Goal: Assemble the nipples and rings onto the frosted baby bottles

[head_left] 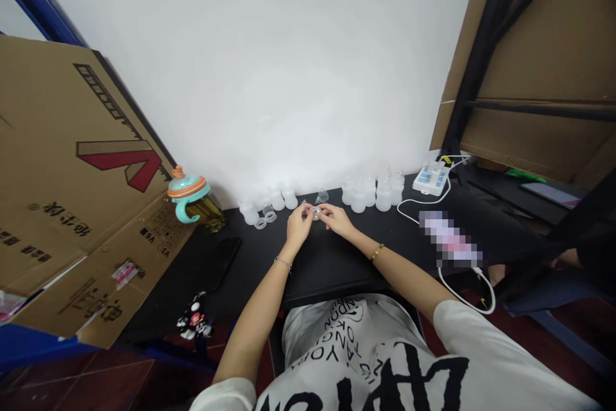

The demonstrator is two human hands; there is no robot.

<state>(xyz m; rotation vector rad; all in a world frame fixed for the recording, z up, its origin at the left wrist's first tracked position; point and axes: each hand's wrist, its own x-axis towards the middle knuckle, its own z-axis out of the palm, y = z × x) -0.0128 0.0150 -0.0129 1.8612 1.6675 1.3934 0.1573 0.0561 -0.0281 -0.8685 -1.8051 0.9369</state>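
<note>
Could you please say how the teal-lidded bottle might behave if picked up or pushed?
The teal-lidded bottle is probably heavy, since yellowish-brown contents show through its wall. Its rounded body could roll if toppled, though its curved teal handle might stop it.

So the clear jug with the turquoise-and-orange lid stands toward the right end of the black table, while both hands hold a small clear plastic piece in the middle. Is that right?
Not quite: the head view shows the clear jug with the turquoise-and-orange lid toward the left end of the black table. The left hand and right hand do hold a small clear plastic piece in the middle.
</note>
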